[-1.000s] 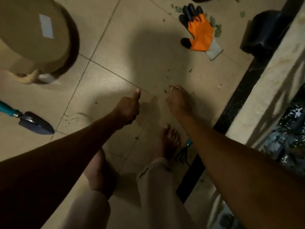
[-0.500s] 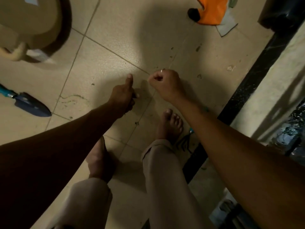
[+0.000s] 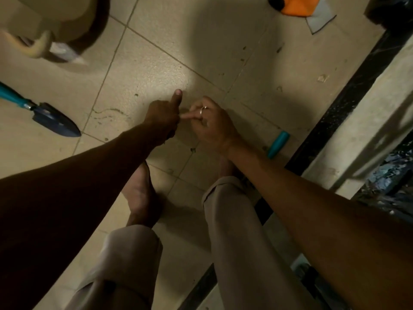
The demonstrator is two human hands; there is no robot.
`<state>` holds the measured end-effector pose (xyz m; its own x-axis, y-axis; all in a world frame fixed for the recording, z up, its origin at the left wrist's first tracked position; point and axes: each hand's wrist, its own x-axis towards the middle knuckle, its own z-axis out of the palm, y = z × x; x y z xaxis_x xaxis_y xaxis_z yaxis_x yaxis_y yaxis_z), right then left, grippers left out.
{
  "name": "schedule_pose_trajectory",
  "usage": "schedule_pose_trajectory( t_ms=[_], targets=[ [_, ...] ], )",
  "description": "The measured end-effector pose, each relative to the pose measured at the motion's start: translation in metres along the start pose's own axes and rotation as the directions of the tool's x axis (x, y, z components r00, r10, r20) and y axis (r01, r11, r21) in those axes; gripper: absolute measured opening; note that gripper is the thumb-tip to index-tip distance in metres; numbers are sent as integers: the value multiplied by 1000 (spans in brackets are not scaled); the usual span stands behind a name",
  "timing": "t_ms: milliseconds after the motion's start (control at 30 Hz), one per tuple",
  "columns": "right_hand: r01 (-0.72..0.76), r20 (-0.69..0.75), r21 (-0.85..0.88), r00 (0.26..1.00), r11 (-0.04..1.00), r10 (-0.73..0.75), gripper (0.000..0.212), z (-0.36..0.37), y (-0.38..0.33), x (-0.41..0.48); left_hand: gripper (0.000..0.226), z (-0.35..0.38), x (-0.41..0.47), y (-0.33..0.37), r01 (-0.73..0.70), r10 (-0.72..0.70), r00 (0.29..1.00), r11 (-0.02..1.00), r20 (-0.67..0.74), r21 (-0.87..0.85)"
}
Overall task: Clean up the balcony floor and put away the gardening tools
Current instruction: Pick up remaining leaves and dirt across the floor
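My left hand (image 3: 162, 115) hovers over the tiled floor (image 3: 145, 70) as a fist with the thumb up, and dark leaf scraps (image 3: 170, 134) stick out beneath it. My right hand (image 3: 212, 124), with a ring on it, touches that fist with pinched fingertips; what they pinch is too small to see clearly. A blue trowel (image 3: 53, 121) with a teal handle lies at the left. The teal handle of a small hand rake (image 3: 278, 144) shows beside my right wrist. An orange and grey glove (image 3: 299, 5) lies at the top edge. Small scraps (image 3: 323, 78) dot the tiles.
A round tan container (image 3: 44, 14) stands at the top left. A black pot (image 3: 388, 12) sits in the top right corner. A black strip and a pale raised ledge (image 3: 368, 113) run along the right side. My bare feet (image 3: 140, 193) stand below my hands.
My right hand lifted from the floor, curled and came left against my left fist. The view dropped, so the glove slid to the top edge and the rake handle came into sight.
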<state>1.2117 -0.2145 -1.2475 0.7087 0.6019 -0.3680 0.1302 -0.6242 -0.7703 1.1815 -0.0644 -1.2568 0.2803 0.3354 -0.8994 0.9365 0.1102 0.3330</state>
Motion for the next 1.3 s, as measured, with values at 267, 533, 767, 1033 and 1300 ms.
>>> schedule_pose_trajectory(
  t_ms=[267, 533, 767, 1033, 1300],
  targets=[
    [173, 410, -569, 907, 804, 95, 49, 43, 46, -40, 58, -18, 3, -42, 34, -36, 996, 999, 85, 23],
    [341, 333, -624, 930, 703, -155, 18, 66, 69, -42, 66, -6, 6, -64, 72, -88, 981, 992, 172, 100],
    [-249, 54, 84, 968, 965, 245, 11, 36, 26, -23, 68, 8, -17, -60, 105, -109, 982, 994, 156, 34],
    [-235, -118, 134, 961, 963, 251, 18, -12, 2, -4, 81, 33, -42, 5, 119, -13, 896, 970, 445, -211],
    [-251, -24, 313, 962, 916, 272, 16, -62, 31, -5, 72, 67, -19, 41, -121, 102, 941, 992, 322, 40]
  ],
)
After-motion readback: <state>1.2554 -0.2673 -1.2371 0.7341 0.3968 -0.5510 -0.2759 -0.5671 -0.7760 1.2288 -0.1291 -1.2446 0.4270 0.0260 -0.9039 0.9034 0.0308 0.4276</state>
